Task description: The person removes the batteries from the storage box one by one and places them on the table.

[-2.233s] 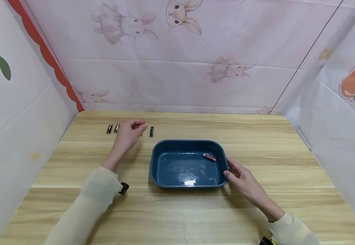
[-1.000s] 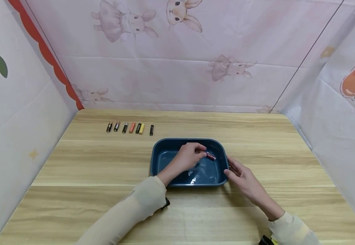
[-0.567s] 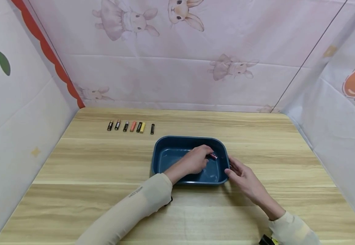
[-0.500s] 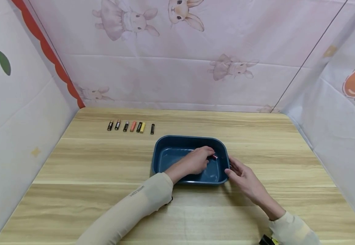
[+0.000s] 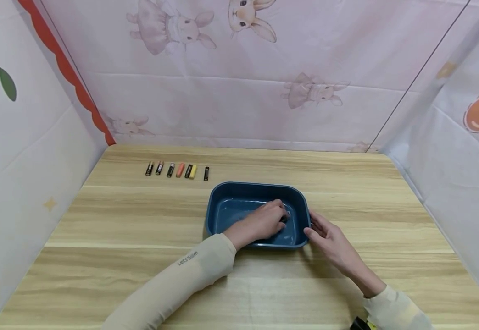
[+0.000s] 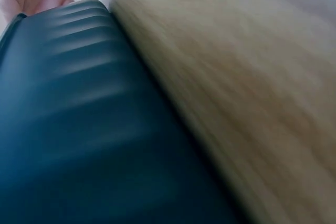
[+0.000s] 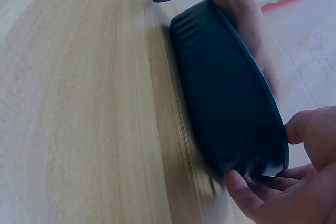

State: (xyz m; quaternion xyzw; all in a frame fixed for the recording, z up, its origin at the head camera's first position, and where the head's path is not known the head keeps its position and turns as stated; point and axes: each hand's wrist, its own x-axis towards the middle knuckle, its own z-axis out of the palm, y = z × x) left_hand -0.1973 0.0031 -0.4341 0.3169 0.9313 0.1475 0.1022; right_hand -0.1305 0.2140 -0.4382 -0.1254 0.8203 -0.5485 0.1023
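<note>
A dark blue rectangular plastic basin [image 5: 219, 215] stands on the wooden table. My left hand [image 5: 262, 220] reaches into it over the near rim, fingers curled down around the red battery near the right end; the battery itself is hidden under them. At the basin's right end my right hand [image 5: 332, 243] grips the wall, thumb at the rim and fingers outside. The right wrist view shows this right hand [image 7: 299, 187] at the end of the basin [image 7: 226, 93]. In the left wrist view the basin's ribbed outer wall [image 6: 79, 103] fills the left side.
Beyond the basin to the left, several batteries lie in a row: black ones such as the leftmost battery [image 5: 149, 168], an orange battery [image 5: 180, 170], a yellow battery [image 5: 193, 172] and a separate black battery [image 5: 206, 173]. A printed fabric wall [image 5: 243, 110] rises behind the table.
My left hand has moved from the battery row into the basin, and its fingers have closed down over the red battery, which no longer shows. The right hand has stayed at the basin's end.
</note>
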